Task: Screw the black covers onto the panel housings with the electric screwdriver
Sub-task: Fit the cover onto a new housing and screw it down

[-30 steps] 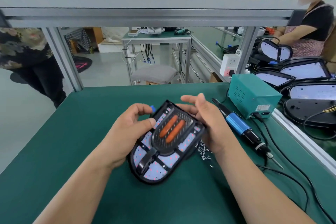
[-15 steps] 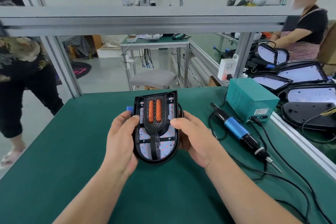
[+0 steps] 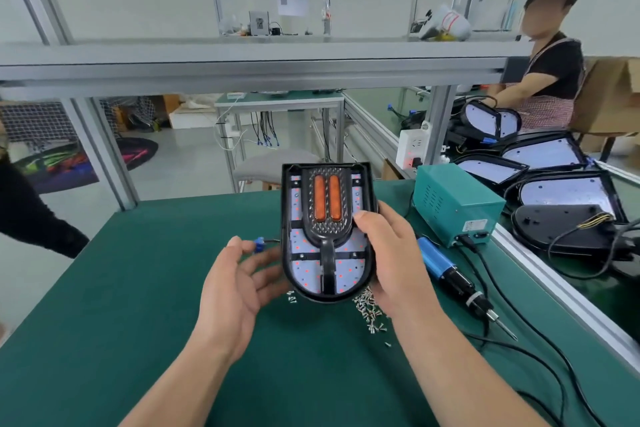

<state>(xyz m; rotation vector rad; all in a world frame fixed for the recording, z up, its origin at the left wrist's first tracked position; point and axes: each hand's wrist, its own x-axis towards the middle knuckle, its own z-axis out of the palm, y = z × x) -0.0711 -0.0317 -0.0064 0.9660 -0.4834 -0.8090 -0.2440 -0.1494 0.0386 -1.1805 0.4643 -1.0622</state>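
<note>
A black panel housing (image 3: 370,218) with a white LED board is lifted upright above the green bench. Fixed on its face is a black cover (image 3: 327,218) with two orange strips. My right hand (image 3: 389,258) grips the housing's right edge, thumb on the cover. Beside the housing's left edge my left hand (image 3: 239,279) is spread, palm up, holding nothing; a blue connector (image 3: 259,242) on a wire hangs by its fingertips. The blue electric screwdriver (image 3: 446,270) lies on the bench to the right. Loose screws (image 3: 369,310) lie under the housing.
A teal power box (image 3: 450,199) stands at the right with cables trailing over the bench. Beyond the aluminium rail (image 3: 554,291) several more panel housings (image 3: 554,191) are stacked. One person sits at back right; another person's dark sleeve shows at left.
The housing has been raised off the bench and turned upright. My left hand let go of its left edge and opened; my right hand still holds it.
</note>
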